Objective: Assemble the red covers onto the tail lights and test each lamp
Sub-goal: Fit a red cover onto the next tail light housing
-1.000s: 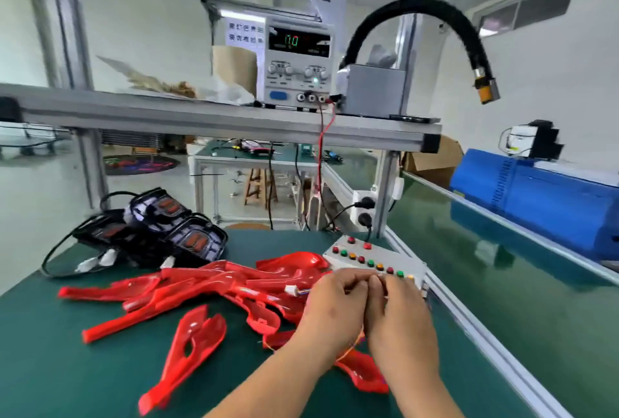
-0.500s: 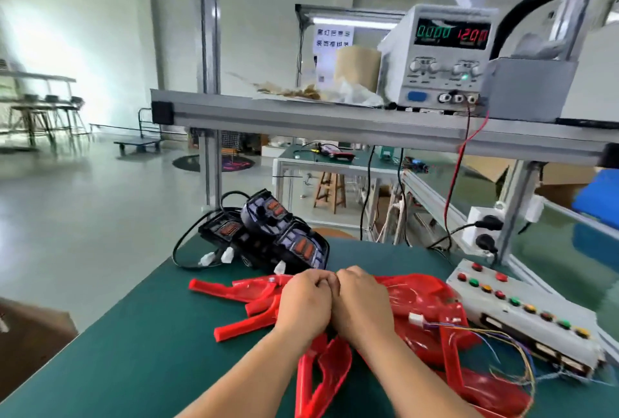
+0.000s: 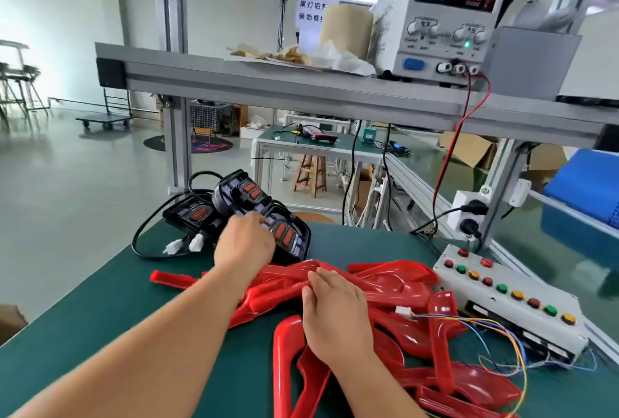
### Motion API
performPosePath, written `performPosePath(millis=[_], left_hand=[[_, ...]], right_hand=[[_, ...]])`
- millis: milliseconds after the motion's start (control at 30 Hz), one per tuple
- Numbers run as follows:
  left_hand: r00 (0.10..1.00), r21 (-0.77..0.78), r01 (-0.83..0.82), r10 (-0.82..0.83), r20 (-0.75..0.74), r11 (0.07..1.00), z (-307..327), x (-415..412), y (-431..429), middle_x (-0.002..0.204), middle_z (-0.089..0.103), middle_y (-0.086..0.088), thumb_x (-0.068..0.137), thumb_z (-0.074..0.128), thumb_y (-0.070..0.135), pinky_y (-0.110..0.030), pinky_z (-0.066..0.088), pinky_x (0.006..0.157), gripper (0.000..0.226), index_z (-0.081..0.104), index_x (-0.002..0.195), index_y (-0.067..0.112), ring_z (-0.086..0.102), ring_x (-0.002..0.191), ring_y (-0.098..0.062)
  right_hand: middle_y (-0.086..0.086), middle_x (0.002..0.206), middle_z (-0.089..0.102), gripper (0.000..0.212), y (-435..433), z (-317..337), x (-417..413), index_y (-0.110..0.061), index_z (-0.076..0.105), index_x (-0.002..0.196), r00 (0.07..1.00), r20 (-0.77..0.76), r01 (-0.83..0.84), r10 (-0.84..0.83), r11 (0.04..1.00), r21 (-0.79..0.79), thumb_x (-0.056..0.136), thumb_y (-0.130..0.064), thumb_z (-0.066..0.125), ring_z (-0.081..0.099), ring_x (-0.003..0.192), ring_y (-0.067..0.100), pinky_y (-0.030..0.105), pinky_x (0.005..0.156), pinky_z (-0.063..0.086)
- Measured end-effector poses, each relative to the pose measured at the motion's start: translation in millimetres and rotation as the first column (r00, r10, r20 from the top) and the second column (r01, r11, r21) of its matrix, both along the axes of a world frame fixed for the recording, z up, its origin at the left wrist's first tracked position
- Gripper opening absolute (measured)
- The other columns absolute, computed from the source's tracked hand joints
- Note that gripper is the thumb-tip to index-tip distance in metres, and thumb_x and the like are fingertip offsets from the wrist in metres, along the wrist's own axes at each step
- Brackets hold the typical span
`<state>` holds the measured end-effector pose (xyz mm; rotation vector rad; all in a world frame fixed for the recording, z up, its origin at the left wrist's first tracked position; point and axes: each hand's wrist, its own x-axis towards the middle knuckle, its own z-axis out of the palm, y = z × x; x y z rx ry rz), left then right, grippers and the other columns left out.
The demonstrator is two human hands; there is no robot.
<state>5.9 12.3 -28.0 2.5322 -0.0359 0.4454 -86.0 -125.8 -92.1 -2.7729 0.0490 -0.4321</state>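
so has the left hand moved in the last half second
Yes: the left hand went forward, away from the red covers onto the black tail lights.
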Motion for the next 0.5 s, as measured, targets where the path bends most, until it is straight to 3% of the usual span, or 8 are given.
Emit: performPosePath(millis=[100, 233, 333, 433, 500], left_hand=[[0.999, 0.138, -0.033, 0.036, -0.023, 0.99, -3.3, 16.4, 3.2, 0.111, 0.064, -0.008, 0.095, 0.045, 0.022, -0.033, 0.043, 0.066, 0.023, 0.065, 0.105, 0.016, 0.06, 0.094, -0.028], [0.996, 0.216, -0.093, 0.094, 0.01, 0.972, -8.9, 23.8, 1.0, 0.097, 0.065, -0.008, 0.095, 0.044, 0.029, -0.034, 0.04, 0.061, 0.02, 0.055, 0.106, 0.017, 0.054, 0.077, -0.029], [0.992, 0.176, -0.125, 0.124, 0.018, 0.976, -11.8, 26.5, -1.4, 0.086, 0.06, -0.007, 0.096, 0.045, 0.031, -0.034, 0.038, 0.059, 0.021, 0.047, 0.11, 0.015, 0.053, 0.074, -0.029], [0.992, 0.143, -0.125, 0.127, -0.006, 0.982, -13.0, 29.4, -2.5, 0.099, 0.065, -0.011, 0.095, 0.049, 0.032, -0.033, 0.04, 0.063, 0.024, 0.051, 0.108, 0.012, 0.062, 0.089, -0.033], [0.991, 0.084, -0.126, 0.129, -0.033, 0.988, -12.8, 32.1, -1.1, 0.099, 0.064, -0.013, 0.092, 0.051, 0.027, -0.033, 0.039, 0.064, 0.017, 0.052, 0.097, 0.012, 0.06, 0.089, -0.033]], right_hand=[[-0.011, 0.156, 0.031, 0.049, -0.2, -0.4, 0.2, -0.027, 0.036, 0.149, 1.0, -0.002, 0.0, 0.0, 1.0, 0.026, 0.104, -0.041, 0.025, 0.02, 0.146, 0.008, 0.03, 0.119, 0.007], [-0.01, 0.157, 0.03, 0.049, -1.1, -1.4, 1.9, -0.026, 0.035, 0.15, 1.0, -0.003, -0.01, 0.01, 1.0, 0.028, 0.104, -0.041, 0.024, 0.018, 0.147, 0.009, 0.031, 0.119, 0.005], [-0.01, 0.158, 0.029, 0.05, -1.6, -1.6, 2.4, -0.025, 0.034, 0.151, 1.0, -0.012, -0.016, 0.017, 0.999, 0.036, 0.104, -0.04, 0.024, 0.016, 0.147, 0.009, 0.032, 0.12, 0.004], [-0.009, 0.158, 0.03, 0.05, -1.7, -1.5, 2.4, -0.025, 0.034, 0.151, 1.0, -0.014, -0.022, 0.022, 0.998, 0.051, 0.104, -0.04, 0.025, 0.017, 0.147, 0.01, 0.033, 0.12, 0.004], [-0.009, 0.157, 0.031, 0.05, -1.7, -1.5, 2.8, -0.025, 0.035, 0.15, 1.0, -0.014, -0.021, 0.022, 0.998, 0.057, 0.104, -0.041, 0.025, 0.018, 0.147, 0.01, 0.033, 0.12, 0.005]])
